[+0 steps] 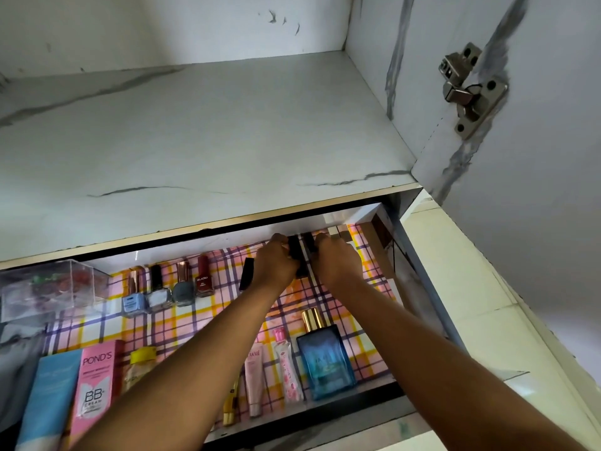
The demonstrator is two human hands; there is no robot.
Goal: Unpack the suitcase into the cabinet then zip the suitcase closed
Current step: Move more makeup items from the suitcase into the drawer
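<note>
- While both arms reach forward into the cabinet [227,131], the left hand [276,262] and the right hand [336,257] sit close together at the back of the lower shelf [367,288], each with its fingers curled round a small black tube.
- Left hand: grips a black tube [294,252] that stands roughly upright; its top shows above the knuckles.
- Right hand: grips a second black tube [309,244], just beside the first; whether the two tubes touch cannot be told.
- Lower shelf: lined with a pink, yellow and purple checked sheet; white marble-look shelf above it, with grey veins.
- Back row, left of the hands: four nail polish bottles [169,284] side by side, light blue, white, grey and dark red, then one more black tube [247,273] leaning near the left wrist.
- Far left: a clear plastic box [52,288] holding small red and green items, too blurred to identify.
- Front row, from the left: a light blue tube [48,395], a pink BB cream box [94,382] marked POND'S, a yellow-capped bottle [141,362], a pale pink tube [253,375], a slim pink floral bottle [287,366] and a blue perfume bottle [325,356] with a gold cap.
- Cabinet door [536,157]: stands open on the right, metal hinge [468,89] exposed.
- Suitcase: out of view.
</note>
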